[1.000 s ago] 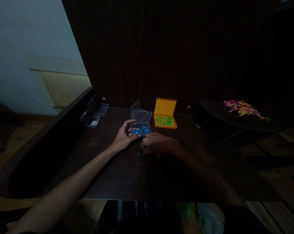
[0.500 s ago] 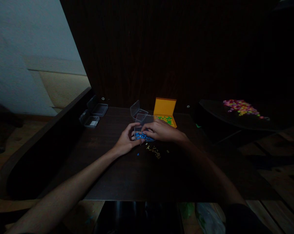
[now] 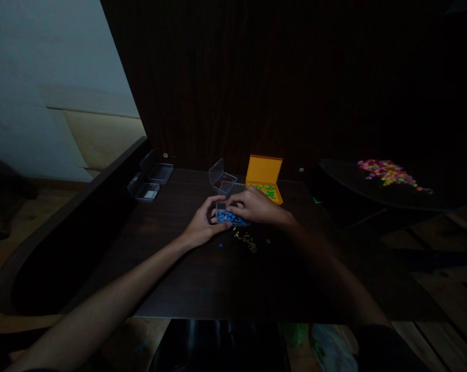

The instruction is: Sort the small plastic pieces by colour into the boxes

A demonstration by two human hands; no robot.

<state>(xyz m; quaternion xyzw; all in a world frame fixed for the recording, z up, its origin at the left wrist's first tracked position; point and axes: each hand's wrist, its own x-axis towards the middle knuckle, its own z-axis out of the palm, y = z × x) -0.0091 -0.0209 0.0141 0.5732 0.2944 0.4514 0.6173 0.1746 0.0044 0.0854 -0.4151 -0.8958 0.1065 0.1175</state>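
A clear plastic box (image 3: 226, 188), its hinged lid raised, sits in front of me with small blue pieces (image 3: 230, 217) inside. My left hand (image 3: 201, 223) grips its left side, thumb along the near edge and fingers behind. From the right, my right hand (image 3: 257, 205) reaches over the box with its fingertips bunched together just above the blue pieces. Whatever those fingertips hold, if anything, is too small to see. Small tan pieces (image 3: 248, 242) lie scattered on the tabletop nearer to me, and a single blue piece (image 3: 220, 245) rests left of them.
Behind my right hand stands an open yellow case (image 3: 264, 169) with green pieces. Another open clear box (image 3: 217, 170) is behind the held one. Two more clear boxes (image 3: 164, 173) lie at the left. Colourful pieces (image 3: 388, 172) are heaped on a dark side surface at right.
The right hand's fingers have shifted slightly over the box, and more blue pieces show. My left hand keeps its hold. The whole view has moved a little.
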